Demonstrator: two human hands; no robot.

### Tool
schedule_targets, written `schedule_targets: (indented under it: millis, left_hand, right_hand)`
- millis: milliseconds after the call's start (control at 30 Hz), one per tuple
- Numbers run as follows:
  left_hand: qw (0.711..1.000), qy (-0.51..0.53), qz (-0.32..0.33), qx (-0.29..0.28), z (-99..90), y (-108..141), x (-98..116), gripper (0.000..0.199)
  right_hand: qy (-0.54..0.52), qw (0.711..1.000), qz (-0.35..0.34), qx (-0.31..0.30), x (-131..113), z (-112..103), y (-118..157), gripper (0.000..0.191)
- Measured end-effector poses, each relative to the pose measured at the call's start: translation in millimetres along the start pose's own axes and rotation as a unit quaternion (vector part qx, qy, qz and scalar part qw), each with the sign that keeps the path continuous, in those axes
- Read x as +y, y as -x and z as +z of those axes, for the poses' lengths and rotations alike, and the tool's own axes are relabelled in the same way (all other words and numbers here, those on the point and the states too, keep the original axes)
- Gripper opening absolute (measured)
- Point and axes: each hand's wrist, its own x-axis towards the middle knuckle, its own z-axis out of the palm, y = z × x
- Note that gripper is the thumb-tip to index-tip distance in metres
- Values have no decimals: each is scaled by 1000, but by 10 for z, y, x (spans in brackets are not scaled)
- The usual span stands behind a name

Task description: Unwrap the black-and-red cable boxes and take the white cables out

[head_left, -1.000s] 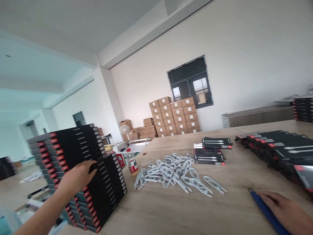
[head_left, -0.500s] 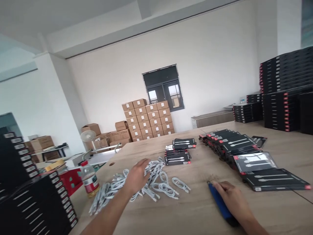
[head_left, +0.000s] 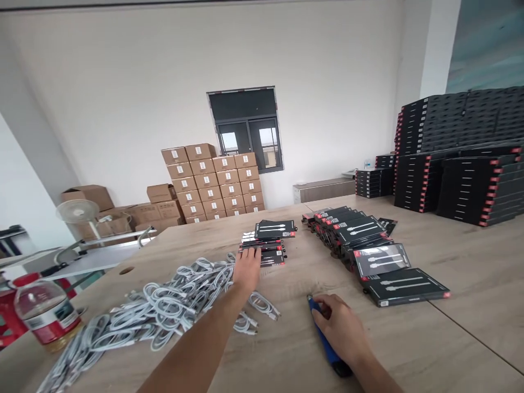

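Note:
My left hand (head_left: 247, 268) reaches over the cable pile, its fingertips touching the front of a small stack of black cable boxes (head_left: 273, 256). Coiled grey-white cables (head_left: 167, 305) lie in a heap left of it, and a single coil (head_left: 263, 304) rests nearer the middle. My right hand (head_left: 339, 325) lies on the table beside a blue tool with a black end (head_left: 327, 345), its thumb and fingers curled round the upper part. To its right, black boxes with printed cable pictures (head_left: 409, 285) lie in a long, overlapping row.
A bottle with a red cap (head_left: 47, 314) stands at the left edge of the wooden table (head_left: 286, 360). Tall stacks of black boxes (head_left: 466, 188) rise at the back right. Brown cartons (head_left: 208, 180) and a fan (head_left: 77, 212) stand beyond the table.
My left hand has moved from over the cables to the small box stack. My right hand stays by the blue tool. The view has turned left-to-right, shifting the scene leftward.

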Motion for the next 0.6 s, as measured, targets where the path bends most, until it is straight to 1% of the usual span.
schedule_targets:
  millis: [67, 133, 200, 267, 333, 400, 467, 500, 533, 567, 600]
  left_hand:
    - [998, 55, -13, 15, -81, -6, 46, 35]
    - [991, 128, -23, 34, -230, -14, 83, 27]
    - [974, 214, -35, 61, -449, 16, 90, 21]
    - [945, 311, -50, 86, -720, 134, 49, 24]
    - [903, 412, -72, 95, -1004, 374, -36, 31]
    - [854, 503, -104, 85, -1241, 738, -137, 38]
    - [807, 570, -141, 70, -1370, 1175, -224, 44]
    - [767, 617, -163, 60, -1384, 1395, -260, 44]
    - [703, 685, -188, 44, -1366, 1600, -289, 45]
    - [605, 768, -210, 24, -1320, 1782, -315, 46]
    - [495, 840, -222, 3, -1256, 1934, -337, 50]
  right_hand:
    - [16, 1000, -1, -4, -25, -10, 11, 26]
    - [29, 1000, -3, -8, -55, -19, 19, 28]
    - [41, 999, -8, -12, -88, -29, 21, 31]
    - [52, 998, -12, -18, -117, -37, 25, 35]
    - [61, 998, -13, -26, -129, -43, 35, 39]
    - [69, 997, -11, -34, -114, -41, 47, 42]
    - [73, 996, -10, -52, -75, -28, 48, 44]
    - [72, 995, -14, -64, -50, -17, 41, 44]
    - [70, 994, -21, -77, -26, -7, 31, 43]
    - [71, 992, -31, -96, -3, 3, 18, 41]
    - [75, 990, -40, -115, 18, 10, 6, 39]
